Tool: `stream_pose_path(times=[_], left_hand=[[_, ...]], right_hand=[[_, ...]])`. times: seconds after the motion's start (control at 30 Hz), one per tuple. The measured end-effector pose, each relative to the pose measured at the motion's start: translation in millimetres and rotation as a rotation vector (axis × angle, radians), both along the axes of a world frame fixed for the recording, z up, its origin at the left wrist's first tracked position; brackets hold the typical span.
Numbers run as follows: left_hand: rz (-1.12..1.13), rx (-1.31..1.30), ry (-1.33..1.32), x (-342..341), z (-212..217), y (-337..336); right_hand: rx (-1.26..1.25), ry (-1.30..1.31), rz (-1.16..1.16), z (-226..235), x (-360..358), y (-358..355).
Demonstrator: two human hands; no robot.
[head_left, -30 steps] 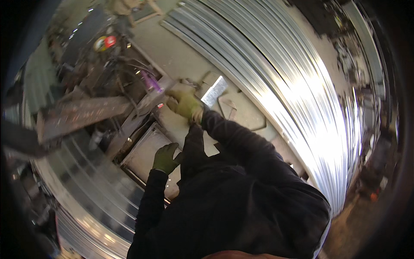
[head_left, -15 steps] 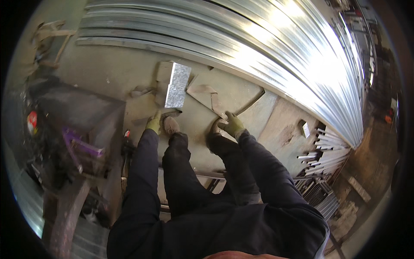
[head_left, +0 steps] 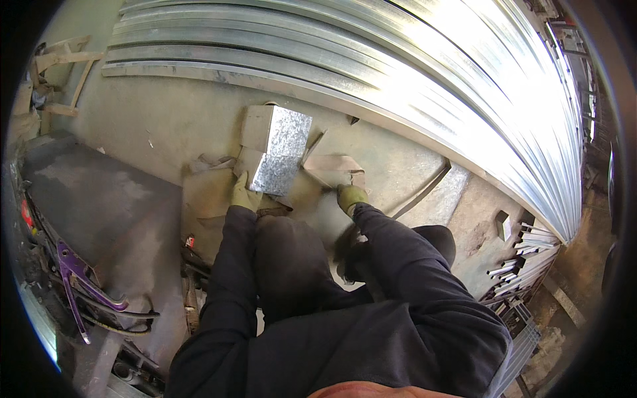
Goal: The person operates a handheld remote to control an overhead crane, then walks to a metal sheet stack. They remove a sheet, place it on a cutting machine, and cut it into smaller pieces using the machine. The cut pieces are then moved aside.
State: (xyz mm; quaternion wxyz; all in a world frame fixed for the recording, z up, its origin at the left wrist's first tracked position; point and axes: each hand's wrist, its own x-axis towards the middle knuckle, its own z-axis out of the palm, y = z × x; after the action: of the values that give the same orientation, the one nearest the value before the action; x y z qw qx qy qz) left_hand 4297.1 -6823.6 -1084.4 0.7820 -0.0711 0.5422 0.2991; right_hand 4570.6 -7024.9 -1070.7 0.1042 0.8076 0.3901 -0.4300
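Note:
Two short box-shaped pieces of galvanized metal [head_left: 289,132] lie end to end on the ground, with shiny mottled tops and dull brownish sides. My left hand [head_left: 245,194], in a yellow-green glove, is closed at the near left corner of the nearer piece, thumb along its side; its other fingers are partly hidden. To the right, a flat brown strip [head_left: 330,163] lies bent into an angle. My right hand [head_left: 351,198], gloved alike, is closed at the strip's near end, fingertips hidden. My knees are bent close behind both hands.
Long galvanized metal profiles [head_left: 265,48] lie stacked across the far side and right. A dark metal plate [head_left: 106,199] stands at the left, near a purple frame-like tool [head_left: 71,265]. Cut tube ends [head_left: 524,265] are piled right, by a small block [head_left: 503,226]. A dark curved strip [head_left: 424,191] lies nearby.
I have crouched lower, and my knees have come forward. My left hand has reached the nearer metal piece, which now sits slightly turned against the other. My right hand has closed at the brown strip.

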Motion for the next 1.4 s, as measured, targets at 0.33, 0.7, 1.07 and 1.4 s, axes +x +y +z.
stream_pose_path(times=[0.33, 0.7, 1.07, 1.4], left_hand=[[-1.046, 1.252, 0.898, 68.2, -39.3, 40.3], [-0.996, 1.057, 0.694, 110.8, -17.7, 38.0], [-0.879, 1.076, 0.858, 52.1, 198.1, 4.4], [-0.028, 0.437, 0.118, -12.5, 560.2, -1.1]], right_hand=[[0.662, 0.634, -0.714, 115.7, -1.4, 140.6], [0.517, 0.681, -0.832, 121.1, 9.3, 167.1], [0.660, 0.436, -1.135, 302.5, 125.0, 20.1], [0.855, 0.619, -1.117, 482.3, 222.3, -101.1]])
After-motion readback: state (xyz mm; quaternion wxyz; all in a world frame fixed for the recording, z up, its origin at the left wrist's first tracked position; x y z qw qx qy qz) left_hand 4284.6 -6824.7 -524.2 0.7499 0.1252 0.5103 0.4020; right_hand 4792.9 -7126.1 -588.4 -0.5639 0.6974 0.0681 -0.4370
